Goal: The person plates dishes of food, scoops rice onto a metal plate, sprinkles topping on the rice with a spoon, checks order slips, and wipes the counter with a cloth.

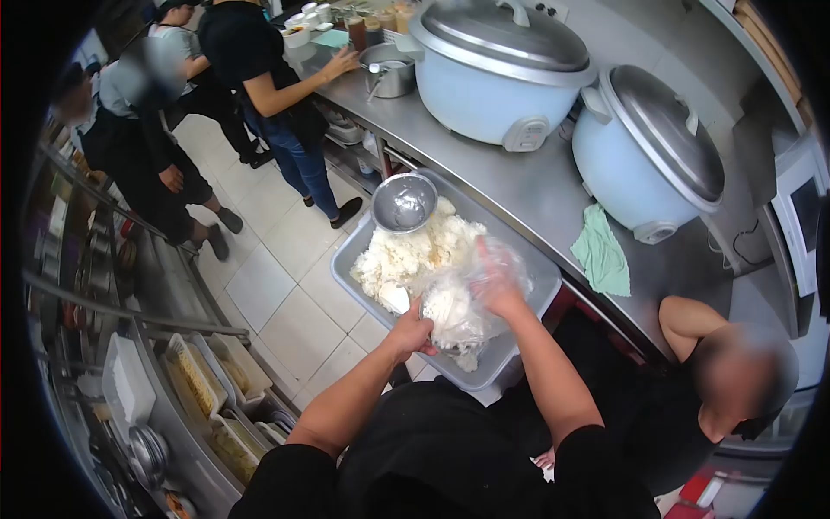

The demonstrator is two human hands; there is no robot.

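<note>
A grey plastic tub (546, 275) holds a heap of cooked white rice (393, 253). A clear plastic bag (462, 324) with rice in it lies over the near part of the tub. My left hand (410, 332) is closed on the left edge of this bag. My right hand (497, 281) is at the bag's right side, with clear plastic over its fingers, which are blurred. Just beyond my left hand, a flat white piece like a rice paddle (395, 298) sticks out of the rice. A metal bowl (404, 203) rests at the tub's far end.
Two large blue rice cookers (493, 82) (644, 151) stand on the steel counter (510, 186), with a green cloth (603, 251) at its edge. A person (731, 381) is close at my right. Several people (281, 104) stand beyond. Food trays (190, 381) line the left.
</note>
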